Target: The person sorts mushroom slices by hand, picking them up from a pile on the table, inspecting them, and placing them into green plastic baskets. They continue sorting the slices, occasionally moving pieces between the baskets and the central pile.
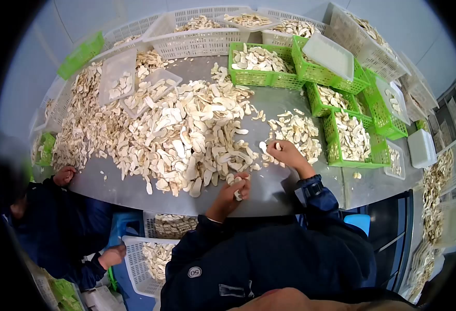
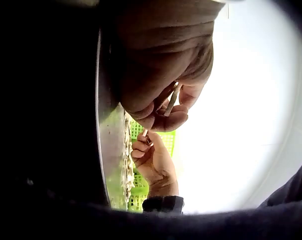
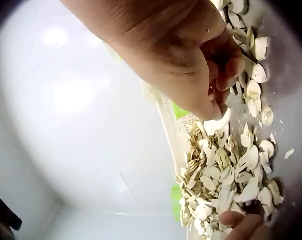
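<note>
A big heap of pale dried slices [image 1: 181,124], mushroom-like in shape, covers the middle of the metal table [image 1: 280,194]. My left hand [image 1: 231,194] is at the heap's near edge, fingers curled around a few slices [image 1: 238,195]; the left wrist view shows one slice [image 2: 172,100] edge-on between thumb and fingers. Farther right, my right hand [image 1: 288,154] is over the near side of a smaller pile [image 1: 300,132]. It pinches a white slice [image 3: 218,123], seen below its fingertips in the right wrist view.
Green baskets of slices [image 1: 357,160] stand right of the small pile, with more green and white baskets [image 1: 202,46] along the back. Clear plastic trays [image 1: 118,78] lie on the heap's left. Another person [image 1: 51,228] sits at the left edge, near a white basket [image 1: 140,269] below the table.
</note>
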Motion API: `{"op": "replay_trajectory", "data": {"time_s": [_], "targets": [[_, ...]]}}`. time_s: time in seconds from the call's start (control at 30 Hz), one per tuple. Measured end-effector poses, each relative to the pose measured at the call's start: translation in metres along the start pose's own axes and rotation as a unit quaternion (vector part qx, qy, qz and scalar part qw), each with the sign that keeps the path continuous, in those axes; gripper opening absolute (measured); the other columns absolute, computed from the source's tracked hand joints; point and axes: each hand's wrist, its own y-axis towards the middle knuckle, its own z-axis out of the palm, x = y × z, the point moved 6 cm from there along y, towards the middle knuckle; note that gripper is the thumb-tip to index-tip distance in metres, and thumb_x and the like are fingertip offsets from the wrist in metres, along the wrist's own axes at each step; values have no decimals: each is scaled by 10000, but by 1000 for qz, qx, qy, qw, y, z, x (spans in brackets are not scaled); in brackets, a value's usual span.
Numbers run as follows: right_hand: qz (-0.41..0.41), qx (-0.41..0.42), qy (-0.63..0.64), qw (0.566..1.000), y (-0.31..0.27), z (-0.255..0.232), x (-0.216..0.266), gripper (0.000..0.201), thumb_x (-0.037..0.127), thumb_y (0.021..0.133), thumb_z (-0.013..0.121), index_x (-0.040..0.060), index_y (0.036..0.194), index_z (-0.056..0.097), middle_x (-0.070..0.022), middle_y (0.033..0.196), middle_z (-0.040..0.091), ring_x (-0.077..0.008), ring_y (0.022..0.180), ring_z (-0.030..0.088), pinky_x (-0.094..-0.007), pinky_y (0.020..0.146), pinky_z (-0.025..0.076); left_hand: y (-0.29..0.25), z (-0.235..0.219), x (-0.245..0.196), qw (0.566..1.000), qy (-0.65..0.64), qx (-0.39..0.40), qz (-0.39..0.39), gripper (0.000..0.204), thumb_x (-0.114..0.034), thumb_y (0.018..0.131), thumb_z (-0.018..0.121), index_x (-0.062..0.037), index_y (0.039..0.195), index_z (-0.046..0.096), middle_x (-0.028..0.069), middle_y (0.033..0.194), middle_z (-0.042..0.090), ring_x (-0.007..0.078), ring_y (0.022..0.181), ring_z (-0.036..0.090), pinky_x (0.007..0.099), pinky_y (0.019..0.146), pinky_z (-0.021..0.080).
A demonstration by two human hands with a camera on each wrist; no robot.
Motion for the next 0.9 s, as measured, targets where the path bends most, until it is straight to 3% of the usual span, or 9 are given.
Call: {"op": "replay_trajectory", "data": {"time_s": [0.13, 0.23, 0.37, 0.4, 0.53, 0.63, 0.73, 0.83, 0.9], "targets": [[56, 27, 64, 996, -11, 3, 3, 178, 205, 889, 659, 28, 893, 654, 41, 821, 616, -63, 761, 526, -239, 699, 448, 5, -5, 1, 994, -25, 107, 22, 320, -104, 966, 495, -79, 1284, 473, 84, 978, 566, 144, 838, 533, 291, 706, 452], [-12, 110, 77, 991, -19, 24, 20, 177, 252, 920, 643, 81, 964, 659, 71, 782, 551, -21, 688, 481, -190, 579, 405, -2, 7, -4, 999, 33, -34, 22, 390, -117, 971, 498, -87, 1354, 427, 119, 1156, 581, 206, 1023, 584, 324, 829, 480], [82, 103, 262, 956, -20, 36, 25, 369, 324, 999, 527, 67, 1263, 539, -20, 984, 585, -92, 818, 557, -235, 731, 495, -3, 16, -7, 999, 26, -25, 21, 427, -106, 956, 534, -92, 1368, 426, 117, 1223, 552, 220, 1055, 575, 338, 813, 468], [110, 102, 322, 935, -17, 37, 25, 425, 329, 1042, 406, 23, 1332, 460, -87, 1070, 615, -175, 957, 622, -300, 868, 527, -1, 9, -4, 999, 28, -20, 14, 427, -110, 958, 534, -86, 1369, 423, 112, 1202, 557, 212, 1036, 574, 334, 804, 466], [145, 137, 495, 846, -10, 50, 14, 401, 246, 1059, 316, -9, 1347, 427, -161, 1225, 598, -275, 1154, 599, -370, 998, 500, 1, -7, 1, 999, 46, -10, 4, 383, -166, 975, 528, -45, 1324, 428, 68, 1031, 583, 172, 861, 566, 306, 762, 456], [129, 116, 464, 869, -11, 52, 8, 386, 238, 1051, 362, -14, 1330, 449, -164, 1221, 597, -277, 1147, 605, -353, 988, 510, -1, -8, 1, 1000, 5, -13, 5, 356, -148, 974, 505, -46, 1310, 448, 66, 990, 574, 149, 819, 528, 289, 705, 432], [119, 89, 390, 909, -14, 46, 3, 346, 240, 1026, 456, -6, 1250, 550, -84, 1069, 646, -171, 957, 650, -272, 825, 548, -1, -3, -2, 1000, -1, 18, 24, 343, -160, 972, 485, -58, 1299, 459, 60, 970, 573, 147, 790, 509, 288, 701, 423], [63, 19, 106, 992, -2, 25, -12, 297, 246, 990, 537, 9, 1135, 641, 26, 860, 621, -61, 721, 560, -214, 633, 471, 4, -9, 0, 995, -54, 86, 9, 353, -160, 968, 472, -74, 1309, 461, 74, 1009, 581, 169, 885, 546, 302, 746, 436], [25, -6, 78, 997, 3, 17, -8, 285, 252, 979, 549, 17, 1093, 666, 77, 780, 564, -28, 662, 471, -211, 579, 402, -1, -7, -1, 999, -44, 0, 2, 357, -152, 965, 468, -85, 1315, 460, 82, 1035, 588, 189, 948, 565, 306, 766, 446]]}}
